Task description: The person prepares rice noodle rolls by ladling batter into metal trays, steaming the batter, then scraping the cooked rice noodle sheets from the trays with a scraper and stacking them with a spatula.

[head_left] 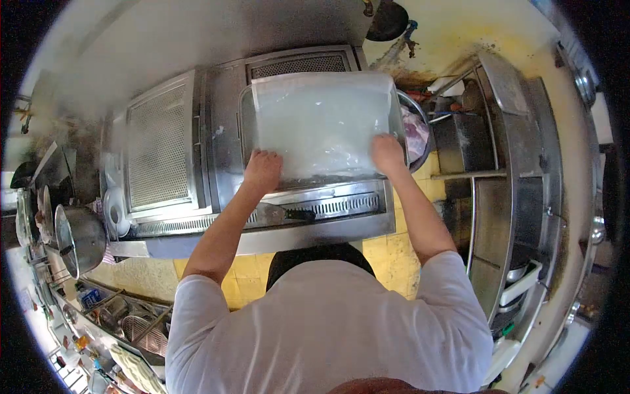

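A whitish translucent sheet (321,121) lies spread over a large rectangular metal tray (247,121) on the steel counter. At the sheet's near left corner is my left hand (264,169), its fingers curled at the edge. My right hand (387,154) is at the near right side of the sheet, with its fingers bent onto the edge. What lies beneath the sheet is hard to make out. A tool with a black handle (300,215) rests on the slotted strip in front of the tray.
Perforated metal panels (157,148) are set in the counter to the left. Right of the tray stands a round basin (426,144) with raw meat (415,133). A steel rack (492,197) is further right. A metal pot (82,240) stands at the left.
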Demonstrator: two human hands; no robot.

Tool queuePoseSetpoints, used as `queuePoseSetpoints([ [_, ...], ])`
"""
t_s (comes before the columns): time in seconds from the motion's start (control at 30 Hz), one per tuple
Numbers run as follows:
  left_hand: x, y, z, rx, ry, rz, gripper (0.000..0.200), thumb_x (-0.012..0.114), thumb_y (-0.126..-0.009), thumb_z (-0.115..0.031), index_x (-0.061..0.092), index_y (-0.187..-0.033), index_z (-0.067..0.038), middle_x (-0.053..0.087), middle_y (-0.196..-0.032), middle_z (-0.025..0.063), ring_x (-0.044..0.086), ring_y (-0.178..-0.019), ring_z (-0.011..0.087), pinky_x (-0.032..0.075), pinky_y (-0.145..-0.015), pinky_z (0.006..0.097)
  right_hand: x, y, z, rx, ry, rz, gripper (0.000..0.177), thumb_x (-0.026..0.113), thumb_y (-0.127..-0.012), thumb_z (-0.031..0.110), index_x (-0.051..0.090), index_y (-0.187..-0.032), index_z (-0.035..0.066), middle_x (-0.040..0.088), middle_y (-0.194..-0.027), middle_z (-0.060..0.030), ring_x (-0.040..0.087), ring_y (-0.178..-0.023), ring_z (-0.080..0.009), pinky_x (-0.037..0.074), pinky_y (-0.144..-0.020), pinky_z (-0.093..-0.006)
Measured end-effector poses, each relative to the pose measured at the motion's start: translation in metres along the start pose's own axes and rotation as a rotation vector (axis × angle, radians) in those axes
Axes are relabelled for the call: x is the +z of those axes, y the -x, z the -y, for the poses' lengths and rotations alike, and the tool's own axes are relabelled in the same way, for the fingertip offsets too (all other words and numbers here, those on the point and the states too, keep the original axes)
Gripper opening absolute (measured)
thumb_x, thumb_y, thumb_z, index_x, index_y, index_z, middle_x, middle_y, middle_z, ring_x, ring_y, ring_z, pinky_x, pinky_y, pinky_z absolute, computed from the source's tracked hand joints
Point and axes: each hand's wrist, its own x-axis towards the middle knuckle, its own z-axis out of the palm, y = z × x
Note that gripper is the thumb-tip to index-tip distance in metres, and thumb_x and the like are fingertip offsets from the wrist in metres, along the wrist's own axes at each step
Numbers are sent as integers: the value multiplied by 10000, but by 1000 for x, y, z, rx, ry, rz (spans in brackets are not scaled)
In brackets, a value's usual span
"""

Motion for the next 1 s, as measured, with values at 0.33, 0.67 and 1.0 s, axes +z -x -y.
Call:
queuePoseSetpoints([
  [0.33, -36, -27, 19, -184, 378, 222, 181, 684, -865, -308, 732, -881, -134, 715, -1006, 100, 652, -999, 320, 492, -893, 470, -64, -3, 14, 84, -74, 205, 206, 569, -856, 144, 701, -932, 5, 694, -1007, -222, 679, -946, -385, 542, -849, -488],
  [0.67, -13, -164, 50, -285, 136, 16, 276, 601, -905, -283, 699, -1071, -85, 692, -1098, 153, 617, -1110, 333, 444, -979, 519, 0, -163, 9, -211, 13, -170, 209, 536, -873, 99, 703, -954, 2, 677, -1090, -243, 655, -1069, -355, 521, -906, -484],
  [1.0, -10, -147, 55, -314, -61, 53, 309, 610, -901, -290, 702, -1090, -64, 655, -1174, 156, 590, -1162, 306, 440, -999, 489, -47, -131, 10, -208, 260, 14, 210, 562, -849, 109, 730, -967, 67, 694, -1019, -171, 666, -1014, -327, 469, -903, -451],
])
